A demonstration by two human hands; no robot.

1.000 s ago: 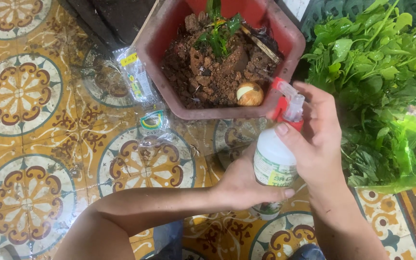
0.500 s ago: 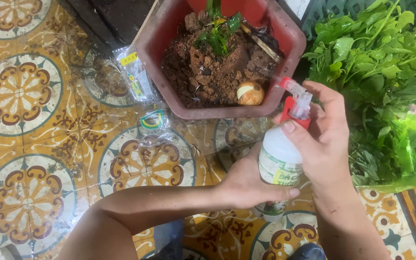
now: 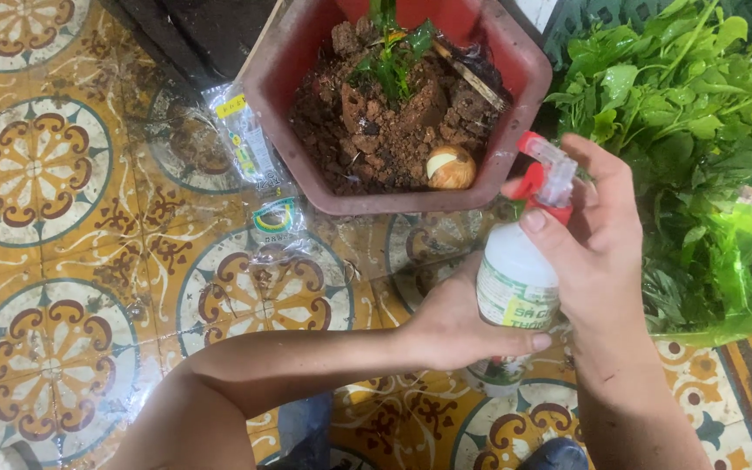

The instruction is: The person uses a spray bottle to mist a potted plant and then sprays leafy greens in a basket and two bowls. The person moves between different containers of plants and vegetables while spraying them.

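Centrally, the white spray bottle with a red trigger head is held upright above the patterned tile floor, just in front of the near rim of the reddish-brown planter, with its nozzle aimed toward the planter. The left hand wraps around the lower body of the bottle, fingers curled closed on it and thumb lying across the label. The right hand grips the bottle's neck and trigger head, thumb pressed against the white shoulder and fingers folded over the red trigger. Inside the planter lie clumped brown soil, a small green seedling and a round yellowish bulb. Clear plastic wrappers lie on the floor left of the planter. Leafy greens, partly in a green plastic bag, lie to the right.
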